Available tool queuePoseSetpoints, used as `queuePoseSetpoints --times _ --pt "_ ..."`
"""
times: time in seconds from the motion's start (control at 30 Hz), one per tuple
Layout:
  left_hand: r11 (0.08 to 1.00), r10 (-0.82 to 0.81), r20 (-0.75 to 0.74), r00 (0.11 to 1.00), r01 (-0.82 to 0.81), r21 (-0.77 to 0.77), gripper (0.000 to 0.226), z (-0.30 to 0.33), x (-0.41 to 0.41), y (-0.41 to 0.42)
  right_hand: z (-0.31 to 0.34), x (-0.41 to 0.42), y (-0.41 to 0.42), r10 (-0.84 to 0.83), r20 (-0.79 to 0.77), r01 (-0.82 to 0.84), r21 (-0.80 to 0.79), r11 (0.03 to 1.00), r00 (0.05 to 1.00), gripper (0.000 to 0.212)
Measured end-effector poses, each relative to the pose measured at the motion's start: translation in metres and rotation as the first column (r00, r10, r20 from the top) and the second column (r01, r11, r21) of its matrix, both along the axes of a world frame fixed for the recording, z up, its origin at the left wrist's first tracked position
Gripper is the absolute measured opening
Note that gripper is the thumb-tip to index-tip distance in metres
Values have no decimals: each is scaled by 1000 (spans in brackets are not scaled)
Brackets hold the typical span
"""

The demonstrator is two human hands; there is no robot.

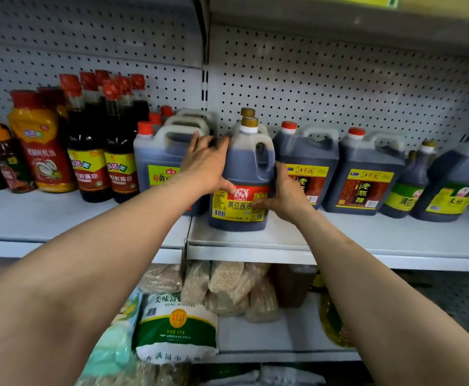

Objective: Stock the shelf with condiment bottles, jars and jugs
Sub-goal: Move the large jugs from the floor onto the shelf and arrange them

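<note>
Your two hands bracket a gold-capped soy sauce jug (241, 174) near the front edge of the middle shelf (367, 240), where two shelf sections meet: your left hand (205, 162) is spread flat against the jug's left shoulder, fingers straight and reaching toward its back, while your right hand (280, 190) lies along the lower right side, thumb across the yellow label and fingers wrapping round the jug's far side. The jug stands upright with its base on the shelf, a second gold-capped jug (247, 112) directly behind it. Much of this level already looks stocked: red-capped jugs (155, 154) stand in a file just to the left, tall dark bottles (88, 162) and an orange oyster sauce bottle (43, 151) farther left, and vinegar jugs (367, 174) in a row to the right. By the look of it, the jug in hand sits forward of its neighbours and wants only a push back into line. Open shelf remains along the front on both sides, so more stock could follow; no waiting supply is in view. Bagged goods (177, 330) fill the level below.
</note>
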State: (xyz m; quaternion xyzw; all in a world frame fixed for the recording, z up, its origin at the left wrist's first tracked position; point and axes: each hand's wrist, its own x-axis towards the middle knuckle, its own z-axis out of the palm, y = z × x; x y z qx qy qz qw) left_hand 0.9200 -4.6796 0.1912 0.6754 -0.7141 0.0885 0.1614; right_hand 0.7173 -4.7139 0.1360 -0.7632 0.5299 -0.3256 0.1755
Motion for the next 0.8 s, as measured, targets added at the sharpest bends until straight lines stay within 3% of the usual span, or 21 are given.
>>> queuePoseSetpoints --times 0.2,0.47,0.67,0.8 --pt "999 37 36 999 -37 -12 113 -2 -8 19 14 13 29 -168 -159 174 26 984 973 91" --pt "969 -222 -152 963 201 -146 93 -4 35 66 39 26 102 -377 -339 366 -98 925 862 90" --pt "955 -284 -354 891 296 -21 64 -27 74 104 37 51 174 -389 -446 374 -126 919 806 91" --pt "938 -238 -388 890 315 146 65 -48 100 145 25 71 217 -367 -483 380 -76 922 795 86"
